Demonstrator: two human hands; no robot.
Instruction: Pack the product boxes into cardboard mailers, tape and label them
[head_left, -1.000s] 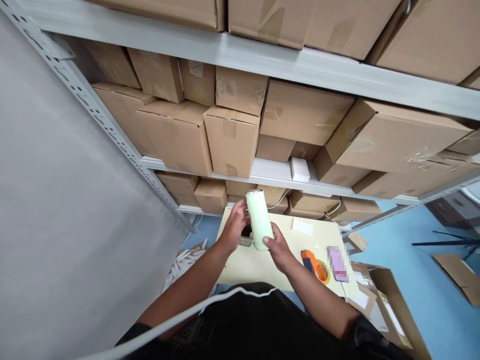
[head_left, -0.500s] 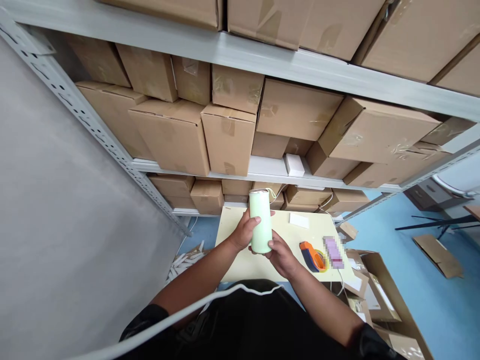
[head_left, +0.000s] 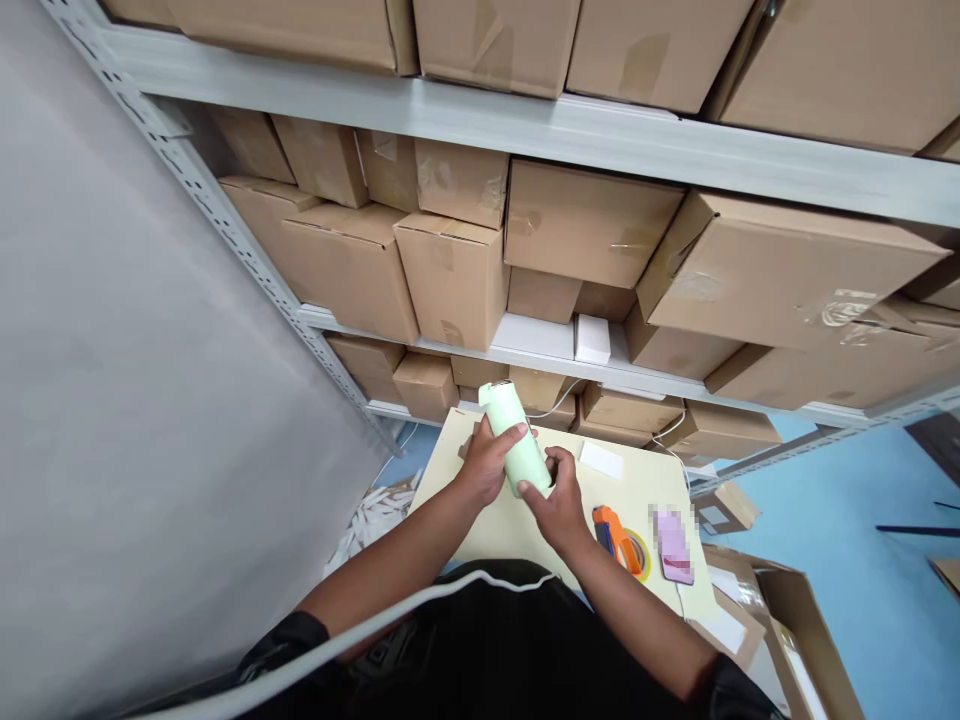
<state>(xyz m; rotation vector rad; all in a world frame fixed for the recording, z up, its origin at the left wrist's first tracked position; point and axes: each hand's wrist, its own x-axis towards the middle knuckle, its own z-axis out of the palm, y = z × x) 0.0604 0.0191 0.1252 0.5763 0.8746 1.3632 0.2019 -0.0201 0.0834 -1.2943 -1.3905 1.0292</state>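
Both hands hold a pale green cylinder (head_left: 514, 430) above the table. It looks like a cup or tumbler, but its exact kind does not show. Tilted, its top leans to the left, and a green tab or strap sticks out by the darker top end. My left hand (head_left: 486, 462) is wrapped round its left side, thumb across the front. My right hand (head_left: 557, 505) grips it near the bottom, thumb on the lower edge; the fingers behind are partly hidden. To the right of my right hand lies an orange and blue tape dispenser (head_left: 616, 540) with yellow tape.
Beneath the hands is a cream table (head_left: 510, 530). A white box (head_left: 601, 459) and a purple phone-like item (head_left: 673, 545), partly blurred, lie on it. Shelves (head_left: 525, 345) packed with cardboard boxes rise in front. An open carton (head_left: 814, 620) stands at right; a grey wall (head_left: 135, 420) is at left.
The cylinder has turned from nearly upright to leaning left at the top. My right hand has shifted its grip around the lower end. The view has swung slightly.
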